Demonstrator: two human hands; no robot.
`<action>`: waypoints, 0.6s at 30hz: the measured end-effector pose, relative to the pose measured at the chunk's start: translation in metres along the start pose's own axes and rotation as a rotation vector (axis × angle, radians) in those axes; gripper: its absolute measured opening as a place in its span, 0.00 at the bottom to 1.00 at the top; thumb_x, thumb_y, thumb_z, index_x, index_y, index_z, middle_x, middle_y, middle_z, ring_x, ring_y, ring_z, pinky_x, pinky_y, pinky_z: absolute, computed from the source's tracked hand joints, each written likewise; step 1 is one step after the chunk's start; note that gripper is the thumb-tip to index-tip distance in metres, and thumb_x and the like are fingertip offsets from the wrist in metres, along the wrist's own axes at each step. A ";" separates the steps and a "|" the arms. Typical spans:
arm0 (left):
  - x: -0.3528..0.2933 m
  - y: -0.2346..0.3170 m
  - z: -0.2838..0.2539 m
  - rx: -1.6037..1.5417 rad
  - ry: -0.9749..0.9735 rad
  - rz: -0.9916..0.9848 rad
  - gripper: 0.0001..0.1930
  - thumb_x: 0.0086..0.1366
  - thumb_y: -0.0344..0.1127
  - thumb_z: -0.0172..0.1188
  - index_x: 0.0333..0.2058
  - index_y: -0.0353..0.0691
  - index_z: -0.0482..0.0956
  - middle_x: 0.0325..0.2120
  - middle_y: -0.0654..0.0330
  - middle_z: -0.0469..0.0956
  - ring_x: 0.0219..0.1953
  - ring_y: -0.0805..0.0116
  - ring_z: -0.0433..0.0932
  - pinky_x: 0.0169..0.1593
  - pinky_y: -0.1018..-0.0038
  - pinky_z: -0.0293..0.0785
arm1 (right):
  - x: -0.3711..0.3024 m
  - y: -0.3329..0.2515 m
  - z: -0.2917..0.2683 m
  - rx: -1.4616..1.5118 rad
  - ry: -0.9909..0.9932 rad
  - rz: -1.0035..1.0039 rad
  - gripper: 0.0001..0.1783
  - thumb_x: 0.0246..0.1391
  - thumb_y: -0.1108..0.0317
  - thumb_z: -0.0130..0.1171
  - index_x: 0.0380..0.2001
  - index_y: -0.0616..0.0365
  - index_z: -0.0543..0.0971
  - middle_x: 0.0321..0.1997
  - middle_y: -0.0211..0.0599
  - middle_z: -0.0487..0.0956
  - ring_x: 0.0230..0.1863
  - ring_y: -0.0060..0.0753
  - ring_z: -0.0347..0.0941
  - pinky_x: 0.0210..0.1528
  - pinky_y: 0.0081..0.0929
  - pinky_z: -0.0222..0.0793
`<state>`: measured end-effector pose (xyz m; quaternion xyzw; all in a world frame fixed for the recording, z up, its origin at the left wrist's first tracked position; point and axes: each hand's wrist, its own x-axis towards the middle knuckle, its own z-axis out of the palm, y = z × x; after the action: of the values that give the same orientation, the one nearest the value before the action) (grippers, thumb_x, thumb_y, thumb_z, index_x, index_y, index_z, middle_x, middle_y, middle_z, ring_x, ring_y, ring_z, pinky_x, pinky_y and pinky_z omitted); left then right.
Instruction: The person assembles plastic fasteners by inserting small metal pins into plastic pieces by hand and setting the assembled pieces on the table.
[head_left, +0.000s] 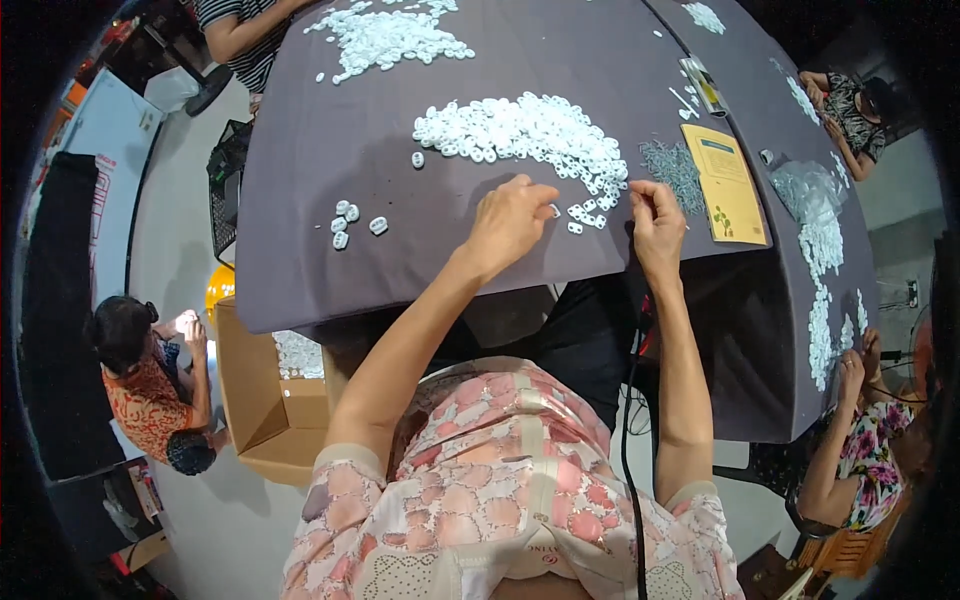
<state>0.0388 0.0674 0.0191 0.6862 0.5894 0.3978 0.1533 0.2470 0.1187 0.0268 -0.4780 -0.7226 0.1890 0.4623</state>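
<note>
My left hand (512, 222) is closed, and a small white plastic piece (555, 211) shows at its fingertips. To its right, my right hand (657, 222) is pinched beside a heap of tiny grey metal parts, possibly screws (672, 172); what its fingertips hold is too small to make out. Several loose white pieces (588, 214) with holes lie between the hands. Beyond them spreads a big pile of like white pieces (530, 130). A small group of white oval pieces with dark openings (341, 240) sits apart on the left, and a single one (418, 160) lies near the pile.
A dark grey cloth covers the table (330, 140). A yellow booklet (730, 185) lies to the right, near a clear bag (808, 190). More white pieces (395, 42) are heaped at the far left. A cardboard box (255, 390) stands below the left edge. Other people work around the table.
</note>
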 end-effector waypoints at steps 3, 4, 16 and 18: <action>0.003 0.003 -0.001 0.103 -0.108 -0.015 0.06 0.54 0.31 0.58 0.32 0.41 0.81 0.30 0.51 0.74 0.34 0.49 0.75 0.37 0.59 0.71 | -0.003 -0.007 0.003 0.069 -0.026 -0.045 0.09 0.48 0.82 0.49 0.32 0.63 0.75 0.28 0.36 0.73 0.27 0.28 0.69 0.30 0.22 0.65; 0.002 0.003 -0.003 0.098 -0.142 -0.037 0.06 0.54 0.31 0.59 0.32 0.41 0.81 0.31 0.50 0.73 0.35 0.49 0.75 0.38 0.58 0.71 | -0.006 -0.011 0.004 0.069 -0.025 -0.042 0.09 0.48 0.82 0.49 0.32 0.63 0.75 0.28 0.36 0.73 0.27 0.28 0.69 0.30 0.22 0.65; -0.046 -0.001 -0.034 -1.046 0.129 -0.603 0.06 0.59 0.30 0.60 0.31 0.32 0.79 0.22 0.61 0.78 0.17 0.80 0.73 0.16 0.84 0.68 | -0.037 -0.081 0.066 0.560 -0.382 0.195 0.03 0.54 0.76 0.52 0.31 0.63 0.75 0.27 0.28 0.74 0.24 0.14 0.67 0.25 0.16 0.63; -0.055 -0.005 -0.036 -1.072 0.131 -0.598 0.06 0.59 0.29 0.59 0.32 0.32 0.79 0.22 0.61 0.78 0.17 0.80 0.73 0.16 0.84 0.68 | -0.042 -0.084 0.075 0.582 -0.382 0.194 0.04 0.54 0.75 0.52 0.31 0.62 0.75 0.25 0.28 0.75 0.23 0.14 0.67 0.25 0.16 0.64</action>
<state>0.0096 0.0077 0.0187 0.2929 0.4825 0.6198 0.5452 0.1448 0.0555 0.0294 -0.3489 -0.6630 0.5158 0.4157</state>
